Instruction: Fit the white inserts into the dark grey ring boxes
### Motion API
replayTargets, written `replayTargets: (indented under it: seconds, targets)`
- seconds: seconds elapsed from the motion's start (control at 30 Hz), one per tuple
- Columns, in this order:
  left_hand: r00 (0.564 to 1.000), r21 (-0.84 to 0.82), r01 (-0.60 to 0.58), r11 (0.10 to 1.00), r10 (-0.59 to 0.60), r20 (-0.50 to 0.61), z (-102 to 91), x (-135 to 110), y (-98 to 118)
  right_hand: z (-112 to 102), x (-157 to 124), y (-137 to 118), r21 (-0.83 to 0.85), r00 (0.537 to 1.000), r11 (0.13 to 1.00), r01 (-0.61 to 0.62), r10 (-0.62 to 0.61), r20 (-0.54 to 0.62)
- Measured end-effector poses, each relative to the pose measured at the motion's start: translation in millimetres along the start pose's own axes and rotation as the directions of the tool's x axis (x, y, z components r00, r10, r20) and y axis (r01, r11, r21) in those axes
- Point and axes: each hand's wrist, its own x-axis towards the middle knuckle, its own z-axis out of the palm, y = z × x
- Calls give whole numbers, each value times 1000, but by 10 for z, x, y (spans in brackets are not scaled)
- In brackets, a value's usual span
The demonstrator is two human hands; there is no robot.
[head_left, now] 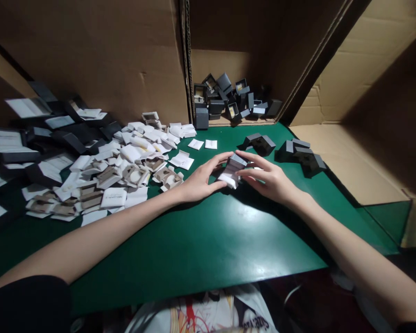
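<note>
Between my hands, over the green table, is a small dark gift box [237, 160] with a white paper piece [229, 177] at its near side. My left hand [205, 179] is curved around the box's left side, fingertips at its top and thumb by the white piece. On the other side, my right hand [271, 179] grips the box, its index finger across the top and the other fingers along the side. My fingers partly hide the box, so I cannot tell if the white piece is inside it or coming out.
White paper inserts [138, 143] lie heaped on the left, beside opened dark boxes [69, 138]. More dark boxes [225, 99] fill a cardboard compartment [222, 62] at the back. Several dark box pieces [301, 155] rest at right, near a cardboard flap [360, 162]. The green table [208, 249] ends in front of me.
</note>
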Motion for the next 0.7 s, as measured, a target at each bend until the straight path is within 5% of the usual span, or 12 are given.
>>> replayTargets:
  seconds: [0.23, 0.4, 0.7]
  targets:
    - [970, 209, 72, 975, -20, -244, 21, -3, -27, 93, -5, 24, -87, 995, 995, -52, 44, -88]
    - [980, 336, -16, 942, 82, -183, 31, -4, 22, 165, 2, 17, -158, 994, 986, -56, 41, -97]
    - [977, 493, 76, 867, 33, -209, 120, -41, 129, 198, 2, 2, -187, 995, 982, -29, 11, -97]
